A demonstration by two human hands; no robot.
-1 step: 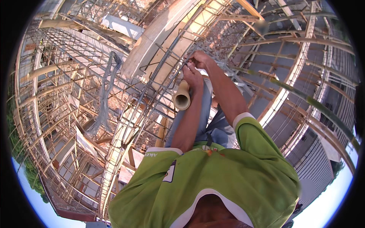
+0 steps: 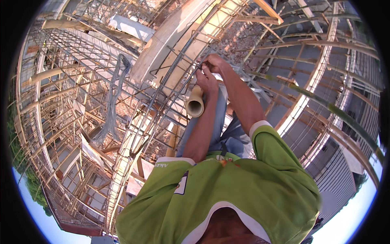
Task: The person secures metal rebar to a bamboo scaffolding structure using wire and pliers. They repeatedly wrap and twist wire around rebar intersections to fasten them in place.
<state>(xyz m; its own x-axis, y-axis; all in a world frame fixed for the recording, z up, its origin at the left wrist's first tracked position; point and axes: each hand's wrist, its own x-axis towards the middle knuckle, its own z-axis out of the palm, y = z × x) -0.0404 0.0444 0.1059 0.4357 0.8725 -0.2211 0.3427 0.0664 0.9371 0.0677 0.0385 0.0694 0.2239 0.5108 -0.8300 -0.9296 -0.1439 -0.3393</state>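
My left hand (image 2: 207, 82) and my right hand (image 2: 214, 64) meet beside the long rebar cage (image 2: 178, 65), at its near right edge. The fingers of both hands are pinched together at a steel bar; whatever thin piece lies between them is too small to make out. Just left of my left forearm, the hollow end of a bamboo pole (image 2: 194, 106) points toward me. A bundle of thin grey tie wire (image 2: 111, 105) hangs over bars to the left of the cage.
Wooden formwork boards (image 2: 152, 51) run alongside the cage. More rebar and bamboo props crowd the left. A long green bamboo pole (image 2: 341, 114) crosses the right side, beside narrow beam forms (image 2: 302, 101). Rubble (image 2: 243, 38) lies far below.
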